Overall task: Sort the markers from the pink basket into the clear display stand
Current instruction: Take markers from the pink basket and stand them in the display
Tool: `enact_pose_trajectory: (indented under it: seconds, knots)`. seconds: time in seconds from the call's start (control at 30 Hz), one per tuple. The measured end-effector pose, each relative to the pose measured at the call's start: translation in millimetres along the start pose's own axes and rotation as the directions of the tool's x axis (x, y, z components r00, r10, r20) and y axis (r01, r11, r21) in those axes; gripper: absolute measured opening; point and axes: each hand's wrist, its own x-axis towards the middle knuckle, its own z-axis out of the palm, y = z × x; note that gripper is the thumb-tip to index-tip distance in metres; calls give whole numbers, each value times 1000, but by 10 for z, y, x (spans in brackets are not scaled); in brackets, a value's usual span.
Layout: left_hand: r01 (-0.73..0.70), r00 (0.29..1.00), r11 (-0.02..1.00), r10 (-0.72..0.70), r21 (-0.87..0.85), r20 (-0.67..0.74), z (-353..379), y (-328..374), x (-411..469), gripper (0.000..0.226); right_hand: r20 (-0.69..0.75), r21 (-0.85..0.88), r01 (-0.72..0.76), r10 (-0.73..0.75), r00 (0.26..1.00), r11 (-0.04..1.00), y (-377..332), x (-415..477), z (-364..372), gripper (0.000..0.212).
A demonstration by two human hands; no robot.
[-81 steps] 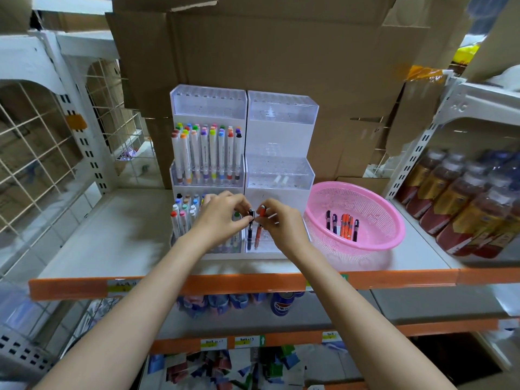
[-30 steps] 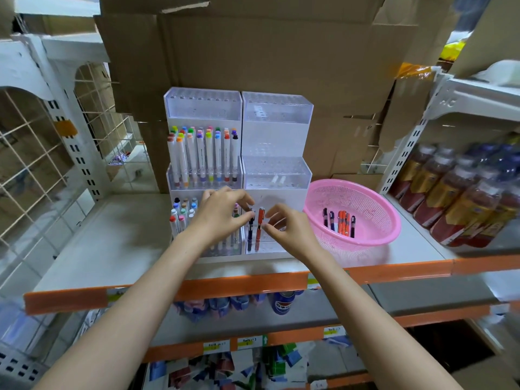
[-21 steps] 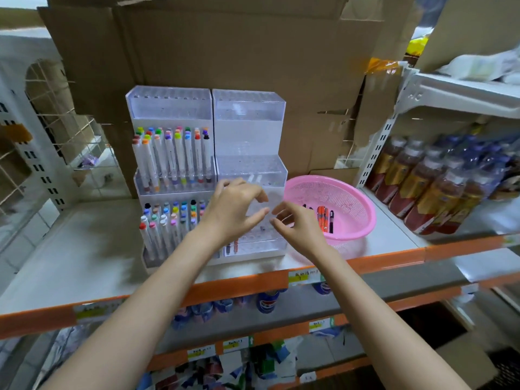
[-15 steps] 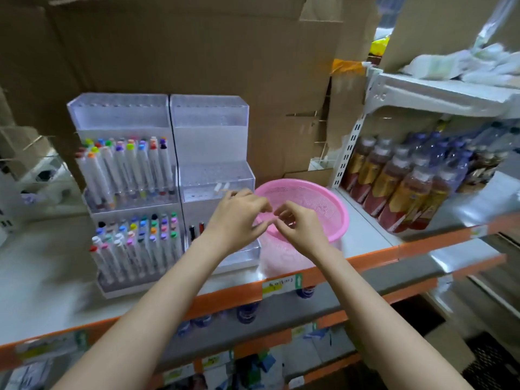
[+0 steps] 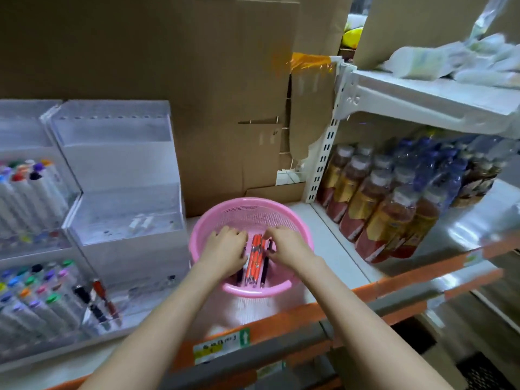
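Note:
The pink basket (image 5: 298, 229) stands on the shelf right of the clear display stand (image 5: 121, 164). Several orange markers (image 5: 254, 260) and a black marker (image 5: 265, 270) lie in its bottom. Both my hands are inside the basket. My left hand (image 5: 225, 250) is curled, palm down, over the markers' left side and hides whatever is under it. My right hand (image 5: 288, 246) has its fingertips at the top ends of the orange and black markers; whether they grip is unclear. A black marker (image 5: 84, 295) and a red marker (image 5: 99, 288) stand in the stand's lowest tier.
A second stand (image 5: 25, 249) full of coloured-cap markers sits at the far left. Brown cardboard (image 5: 197, 94) backs the shelf. Packs of bottled drinks (image 5: 394, 209) fill the neighbouring shelf on the right. The shelf's orange front edge (image 5: 281, 316) runs below the basket.
Both hands left the display stand's lowest tier, moved right and went down into the pink basket. The view has swung right with them.

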Motion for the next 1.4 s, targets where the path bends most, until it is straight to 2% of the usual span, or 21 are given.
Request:
enact_pose_trajectory:
  seconds: [0.07, 0.17, 0.3, 0.43, 0.53, 0.67, 0.8, 0.93, 1.1, 1.17, 1.3, 1.4]
  knots:
    - [77, 997, 997, -76, -30, 29, 53, -8, 73, 24, 43, -13, -11, 12, 999, 1000, 32, 112, 20, 26]
    - [194, 979, 974, -184, -119, 84, 81, -18, 161, 14, 84, -32, -32, 35, 996, 999, 66, 241, 61, 9]
    - [277, 955, 942, -249, -187, 160, 101, -22, 194, 17, 118, 22, -61, 58, 991, 998, 66, 330, 136, 9]
    - [318, 942, 911, -273, -262, 195, 98, -37, 184, 10, 142, 63, -84, 75, 987, 994, 55, 375, 164, 19]
    - [349, 932, 883, -292, -314, 216, 86, -24, 176, 13, 161, 91, -101, 86, 983, 991, 75, 369, 167, 13]
    - [373, 924, 851, -305, -370, 231, 47, -12, 170, 13, 175, 77, -123, 108, 979, 989, 74, 350, 155, 11]
    - [382, 922, 833, -316, -400, 222, 36, -17, 169, 15, 182, 87, -124, 106, 978, 988, 43, 330, 120, 23]
    - [385, 923, 782, -320, -490, 213, 34, -50, 183, 31, 189, 44, -149, 139, 972, 988, 21, 341, 75, 19]
    - [322, 946, 751, -276, -577, 169, 42, -42, 178, 48, 159, -17, -165, 165, 973, 986, -44, 351, 91, 16]
    - [309, 950, 750, -273, -585, 151, 40, -44, 179, 52, 154, 26, -180, 173, 973, 983, -49, 364, 92, 15]
    - [309, 946, 724, -303, -617, 117, 23, -70, 190, 39, 172, 301, -232, 186, 967, 925, -30, 365, 55, 27]
    - [299, 943, 709, -322, -639, 84, 12, -79, 189, 25, 125, 468, -169, 124, 984, 867, -21, 344, 21, 14]
